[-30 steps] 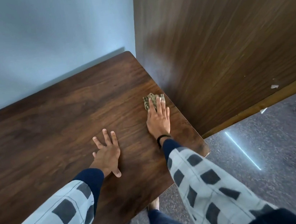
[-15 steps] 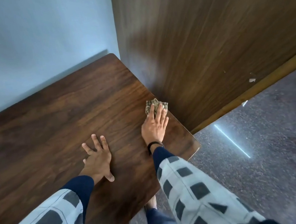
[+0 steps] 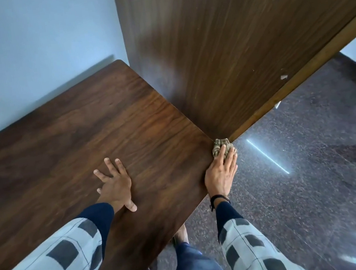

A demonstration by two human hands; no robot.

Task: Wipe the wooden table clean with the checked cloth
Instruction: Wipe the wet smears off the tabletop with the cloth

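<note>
The wooden table (image 3: 82,134) fills the left and middle of the head view, dark brown with visible grain. A small bunched checked cloth (image 3: 220,145) lies at the table's right corner, where the top meets the wooden panel. My right hand (image 3: 221,172) lies over the cloth with straight fingers, pressing it at the table's edge; part of the hand hangs past the edge. My left hand (image 3: 115,183) rests flat on the table top with fingers spread, well to the left of the cloth.
A tall wooden panel (image 3: 240,47) stands upright along the table's right side. A pale blue wall (image 3: 37,51) runs behind the table. Dark speckled floor (image 3: 313,173) lies to the right and below. My legs (image 3: 190,269) show under the near edge.
My right hand has slid the cloth along the right edge toward me, from beside the panel to the table's near right corner. The left hand has stayed flat on the table.
</note>
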